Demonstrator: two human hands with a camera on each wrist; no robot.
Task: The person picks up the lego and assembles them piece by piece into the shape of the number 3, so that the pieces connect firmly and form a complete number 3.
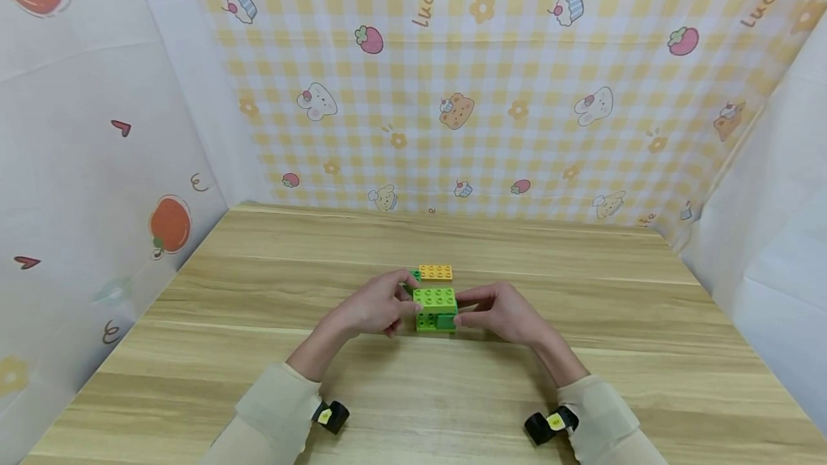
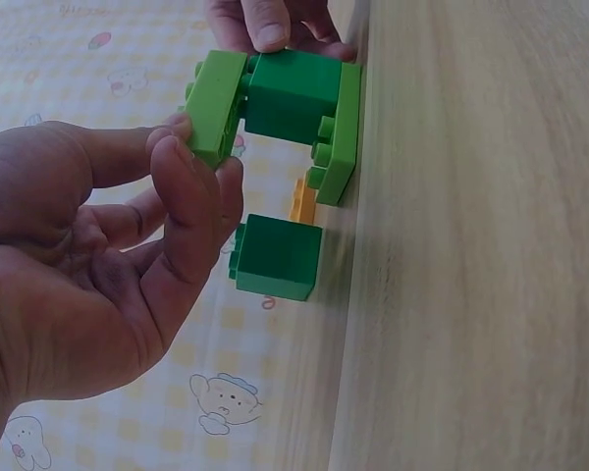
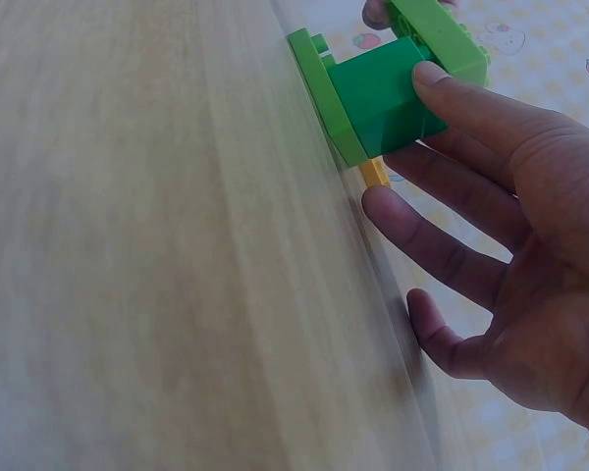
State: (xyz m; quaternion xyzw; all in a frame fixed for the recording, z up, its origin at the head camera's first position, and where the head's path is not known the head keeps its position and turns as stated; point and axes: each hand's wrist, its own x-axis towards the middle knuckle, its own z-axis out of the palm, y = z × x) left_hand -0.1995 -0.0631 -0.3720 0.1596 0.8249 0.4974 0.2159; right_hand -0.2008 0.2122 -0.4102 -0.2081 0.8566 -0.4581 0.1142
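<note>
My left hand [image 1: 377,305] pinches a light green toy building brick [image 2: 216,106] by its left end, thumb and fingertips on it. That brick lies across the top of a dark green block [image 2: 294,96], its far end above the block's studs. From the right, my right hand [image 1: 507,313] grips the dark green block, thumb on its near face and fingers behind. Beneath, a light green plate [image 2: 344,147] lies flat on the table, the dark green block standing on its right half. Bare studs show on the plate's left half.
A second dark green block [image 2: 275,257] stands on the table behind my left hand, mostly hidden in the head view. Just right of it lies a yellow studded brick [image 1: 436,273]. The wooden table [image 1: 581,264] meets a patterned cloth [image 1: 484,77] at the back.
</note>
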